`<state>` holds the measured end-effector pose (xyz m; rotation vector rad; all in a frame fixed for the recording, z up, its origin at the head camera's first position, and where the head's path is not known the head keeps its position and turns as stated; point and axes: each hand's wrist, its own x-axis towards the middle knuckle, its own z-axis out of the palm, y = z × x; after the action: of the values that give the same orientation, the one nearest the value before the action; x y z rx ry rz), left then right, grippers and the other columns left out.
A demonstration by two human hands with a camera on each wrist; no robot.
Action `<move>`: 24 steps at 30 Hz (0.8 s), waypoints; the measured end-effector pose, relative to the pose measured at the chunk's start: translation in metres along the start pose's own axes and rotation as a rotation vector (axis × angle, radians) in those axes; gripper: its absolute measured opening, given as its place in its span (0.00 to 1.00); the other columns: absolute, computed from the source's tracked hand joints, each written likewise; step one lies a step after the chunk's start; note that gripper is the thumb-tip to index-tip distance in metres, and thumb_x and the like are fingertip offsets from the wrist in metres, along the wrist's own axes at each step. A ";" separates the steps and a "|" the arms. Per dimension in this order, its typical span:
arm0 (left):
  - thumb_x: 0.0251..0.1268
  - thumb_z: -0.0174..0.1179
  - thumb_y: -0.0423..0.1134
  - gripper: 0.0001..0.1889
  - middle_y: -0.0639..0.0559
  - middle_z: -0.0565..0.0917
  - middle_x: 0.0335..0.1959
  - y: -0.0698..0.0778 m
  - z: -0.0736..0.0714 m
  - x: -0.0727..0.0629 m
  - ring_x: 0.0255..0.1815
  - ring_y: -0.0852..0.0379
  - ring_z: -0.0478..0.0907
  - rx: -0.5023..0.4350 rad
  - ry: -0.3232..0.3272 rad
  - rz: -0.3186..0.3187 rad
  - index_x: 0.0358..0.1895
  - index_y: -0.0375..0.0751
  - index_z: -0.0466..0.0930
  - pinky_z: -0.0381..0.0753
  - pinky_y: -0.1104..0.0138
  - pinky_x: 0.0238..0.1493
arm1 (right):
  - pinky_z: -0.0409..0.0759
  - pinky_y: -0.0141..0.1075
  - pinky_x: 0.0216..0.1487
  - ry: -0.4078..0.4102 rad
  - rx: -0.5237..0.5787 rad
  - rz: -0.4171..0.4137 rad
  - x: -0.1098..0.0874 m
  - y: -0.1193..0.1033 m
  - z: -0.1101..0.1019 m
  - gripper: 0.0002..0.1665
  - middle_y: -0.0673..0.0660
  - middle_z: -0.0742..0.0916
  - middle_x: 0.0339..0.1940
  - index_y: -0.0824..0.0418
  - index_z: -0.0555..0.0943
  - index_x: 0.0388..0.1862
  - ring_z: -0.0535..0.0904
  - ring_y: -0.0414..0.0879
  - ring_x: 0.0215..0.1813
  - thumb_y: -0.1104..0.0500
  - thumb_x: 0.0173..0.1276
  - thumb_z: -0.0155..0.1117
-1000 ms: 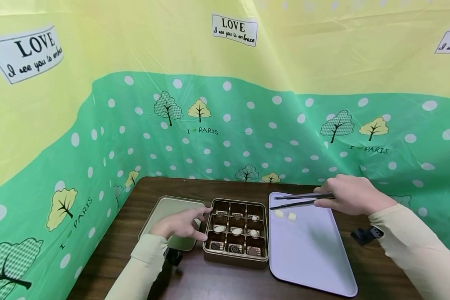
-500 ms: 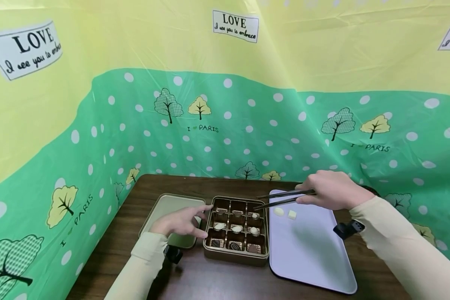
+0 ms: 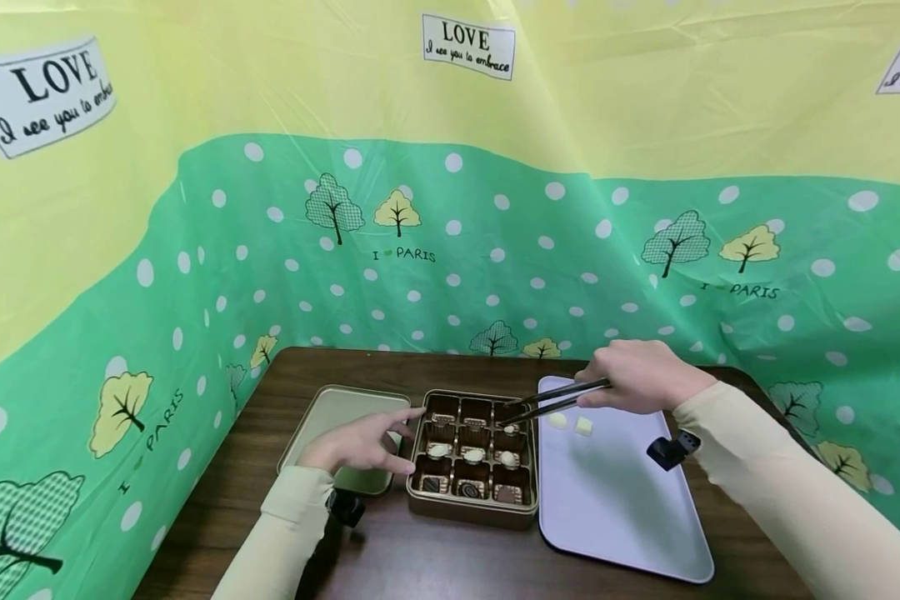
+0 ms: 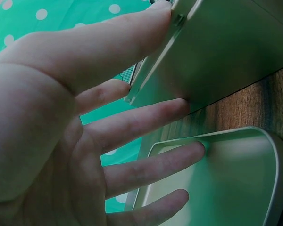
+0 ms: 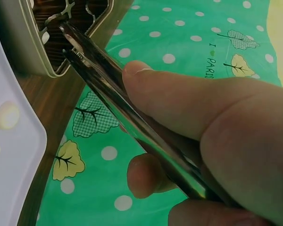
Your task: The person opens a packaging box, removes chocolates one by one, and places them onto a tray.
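My right hand [image 3: 641, 379] grips long dark metal tweezers [image 3: 570, 389], thumb on one side and fingers on the other. Their serrated tips stand apart inside the back right compartment of a square chocolate tin [image 3: 471, 510], close to a small white piece [image 3: 510, 429]. In the right wrist view nothing shows between the tips. White chocolates [image 3: 474, 456] fill the middle row of the tin and dark ones [image 3: 470, 490] the front row. My left hand [image 3: 360, 446], fingers spread, touches the tin's left side with thumb and forefinger, seen close in the left wrist view.
A pale purple tray [image 3: 622, 508] lies right of the tin, bearing a round white chocolate [image 3: 557, 422] and a square one [image 3: 584, 426]. Beneath my left hand lies the tin's lid [image 3: 345, 408]. A patterned cloth [image 3: 435, 308] hangs behind the brown table [image 3: 390, 550].
My right hand has carried the tweezers leftward from over the tray to the tin, and their tips have gone down into its back right compartment. My left hand has stayed put.
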<state>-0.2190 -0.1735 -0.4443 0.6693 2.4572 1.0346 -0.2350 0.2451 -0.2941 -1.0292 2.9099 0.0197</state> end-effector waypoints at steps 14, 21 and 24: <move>0.60 0.78 0.46 0.52 0.41 0.81 0.67 0.002 0.000 0.000 0.57 0.44 0.82 0.000 -0.002 -0.011 0.85 0.47 0.56 0.81 0.47 0.59 | 0.81 0.46 0.30 -0.079 -0.038 0.015 0.014 -0.007 -0.003 0.18 0.45 0.92 0.43 0.47 0.93 0.47 0.83 0.43 0.39 0.40 0.66 0.75; 0.61 0.78 0.45 0.51 0.41 0.81 0.67 0.003 0.000 -0.001 0.55 0.44 0.82 -0.001 -0.005 -0.013 0.85 0.47 0.56 0.82 0.49 0.57 | 0.82 0.50 0.31 -0.127 -0.063 0.026 0.023 -0.014 -0.003 0.17 0.43 0.92 0.41 0.45 0.93 0.47 0.84 0.43 0.38 0.39 0.66 0.76; 0.61 0.77 0.46 0.51 0.42 0.81 0.67 0.003 0.000 -0.001 0.55 0.44 0.82 -0.006 -0.007 -0.015 0.85 0.47 0.56 0.82 0.50 0.56 | 0.84 0.53 0.33 -0.135 -0.080 0.017 0.026 -0.018 -0.002 0.17 0.45 0.93 0.42 0.46 0.93 0.46 0.87 0.45 0.40 0.40 0.65 0.76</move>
<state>-0.2173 -0.1720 -0.4421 0.6501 2.4487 1.0320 -0.2436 0.2145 -0.2933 -0.9729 2.8159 0.2005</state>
